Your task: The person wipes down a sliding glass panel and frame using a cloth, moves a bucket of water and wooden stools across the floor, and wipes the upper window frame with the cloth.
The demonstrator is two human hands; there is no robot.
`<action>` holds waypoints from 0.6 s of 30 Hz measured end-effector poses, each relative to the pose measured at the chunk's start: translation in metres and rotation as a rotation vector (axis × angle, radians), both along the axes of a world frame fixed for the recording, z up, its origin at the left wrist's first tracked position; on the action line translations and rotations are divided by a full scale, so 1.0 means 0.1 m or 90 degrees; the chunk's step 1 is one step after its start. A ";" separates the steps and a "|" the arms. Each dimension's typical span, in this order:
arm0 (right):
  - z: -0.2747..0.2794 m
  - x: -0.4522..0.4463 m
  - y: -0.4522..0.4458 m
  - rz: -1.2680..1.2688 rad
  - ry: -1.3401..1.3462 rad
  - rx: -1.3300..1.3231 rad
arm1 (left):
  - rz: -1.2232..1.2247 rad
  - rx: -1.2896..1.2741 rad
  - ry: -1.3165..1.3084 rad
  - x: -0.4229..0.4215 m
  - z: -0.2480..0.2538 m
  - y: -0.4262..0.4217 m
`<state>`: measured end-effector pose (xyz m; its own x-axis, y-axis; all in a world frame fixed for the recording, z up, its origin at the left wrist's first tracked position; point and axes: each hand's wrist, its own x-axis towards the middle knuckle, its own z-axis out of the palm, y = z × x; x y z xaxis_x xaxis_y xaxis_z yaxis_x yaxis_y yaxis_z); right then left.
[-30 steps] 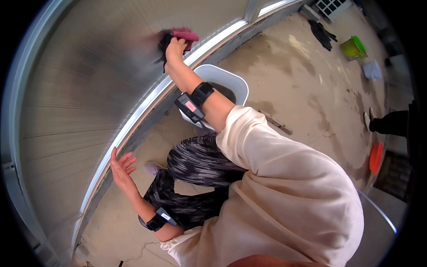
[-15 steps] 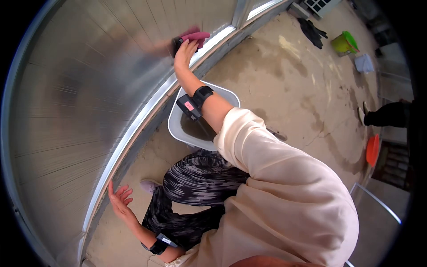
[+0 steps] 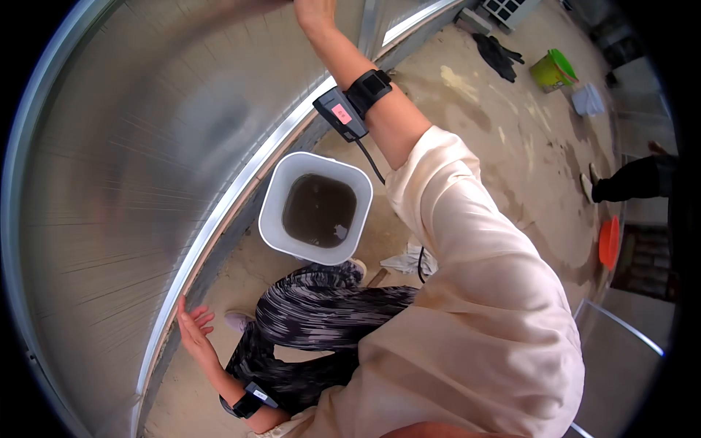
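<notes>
My right hand [image 3: 315, 10] reaches to the top edge of the view, against the upper part of the shiny ribbed panel [image 3: 153, 146]; its fingers are cut off, and no cloth shows there. My left hand [image 3: 194, 325] is low at the left, beside the panel's metal bottom rail [image 3: 208, 232], fingers apart and holding nothing. Between the arms stands a white bucket [image 3: 272, 212] of murky brown water [image 3: 314, 208]. Both forearms carry a strapped black device.
On the floor lie a white cloth [image 3: 410, 261] near my knee and black gloves [image 3: 498, 57]. Farther off are a green bucket [image 3: 553, 71], a pale bucket [image 3: 587, 101], an orange basin [image 3: 608, 242] and another person's dark-clothed leg [image 3: 629, 181].
My right hand has moved up along the panel and partly out of view, with the pink and black cloth no longer visible. The white bucket now shows fully. My left hand remains by the rail.
</notes>
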<state>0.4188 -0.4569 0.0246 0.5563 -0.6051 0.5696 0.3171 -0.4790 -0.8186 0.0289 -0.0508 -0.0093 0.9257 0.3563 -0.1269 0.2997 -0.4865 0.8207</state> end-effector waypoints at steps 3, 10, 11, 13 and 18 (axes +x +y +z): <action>-0.10 0.14 -0.10 -0.034 -0.169 -0.095 | -0.004 0.041 0.027 -0.04 -0.12 0.11; -2.20 0.38 -0.19 0.021 0.218 0.441 | 0.004 0.075 0.059 -0.08 -0.09 0.10; -2.29 0.25 -0.15 0.076 0.225 0.464 | 0.003 0.074 0.059 -0.07 -0.09 0.10; -2.40 0.26 -0.08 0.041 0.264 0.446 | 0.009 0.070 0.049 -0.07 -0.09 0.10; -1.34 0.17 -0.53 0.257 0.109 0.694 | -0.014 0.060 0.070 -0.06 -0.22 0.12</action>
<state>0.4362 -0.5103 -0.1096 0.8382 -0.4891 -0.2412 0.1318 0.6109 -0.7806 0.0231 -0.0385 -0.0312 0.9158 0.3507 -0.1956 0.3739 -0.5671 0.7339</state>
